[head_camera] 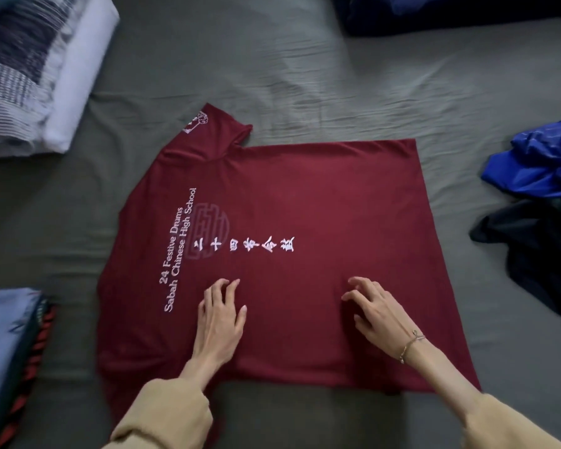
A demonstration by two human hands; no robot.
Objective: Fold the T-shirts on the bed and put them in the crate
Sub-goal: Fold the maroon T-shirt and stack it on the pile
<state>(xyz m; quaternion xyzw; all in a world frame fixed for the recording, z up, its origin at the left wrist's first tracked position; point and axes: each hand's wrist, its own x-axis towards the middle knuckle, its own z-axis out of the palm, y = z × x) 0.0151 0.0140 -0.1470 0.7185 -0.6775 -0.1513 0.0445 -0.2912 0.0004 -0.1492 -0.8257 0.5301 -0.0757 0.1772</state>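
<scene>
Lettering "24 Festive Drums Sabah Chinese High School" lies just beyond the left hand [222, 314]; both it and the right hand [374, 311] rest spread-fingered, gripping nothing, on the maroon T-shirt [321, 196].

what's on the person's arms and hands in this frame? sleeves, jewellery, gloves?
Both hands are bare, no gloves. Each arm wears a loose tan, soft-looking sleeve: left sleeve, right sleeve. The cuffs are pushed back from the wrists. The right hand has a thin chain bracelet at the wrist; the left hand shows no jewellery.
</scene>
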